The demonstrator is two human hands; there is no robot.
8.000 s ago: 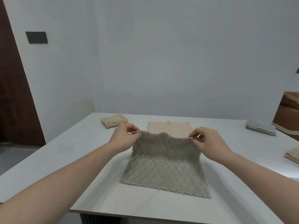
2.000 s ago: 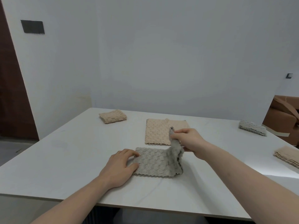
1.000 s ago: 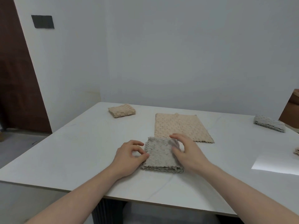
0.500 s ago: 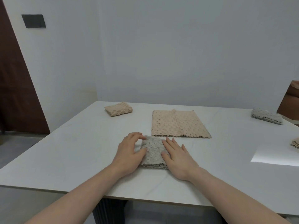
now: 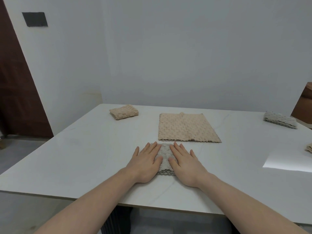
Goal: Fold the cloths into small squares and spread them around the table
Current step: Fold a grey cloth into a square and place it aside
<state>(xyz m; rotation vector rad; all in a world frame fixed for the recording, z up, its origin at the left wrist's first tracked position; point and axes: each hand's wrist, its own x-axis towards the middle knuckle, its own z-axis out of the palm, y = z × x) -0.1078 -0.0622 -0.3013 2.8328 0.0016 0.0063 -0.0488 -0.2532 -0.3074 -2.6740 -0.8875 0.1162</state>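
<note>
A grey cloth (image 5: 165, 158) folded into a small square lies near the front of the white table (image 5: 84, 149). My left hand (image 5: 145, 162) and my right hand (image 5: 184, 163) both lie flat on it with straight fingers, pressing it down from either side. Only a narrow strip of the cloth shows between them. Just behind it a larger beige cloth (image 5: 186, 127) lies spread flat.
A folded beige square (image 5: 123, 111) sits at the back left. A folded grey square (image 5: 280, 119) rests at the back right. The edge of a beige stack (image 5: 309, 147) shows at the far right, beside a patch of sunlight. A brown door stands left.
My right hand folded the grey cloth's right end over to the left, making a small square. Both hands then flattened out on top of it.
</note>
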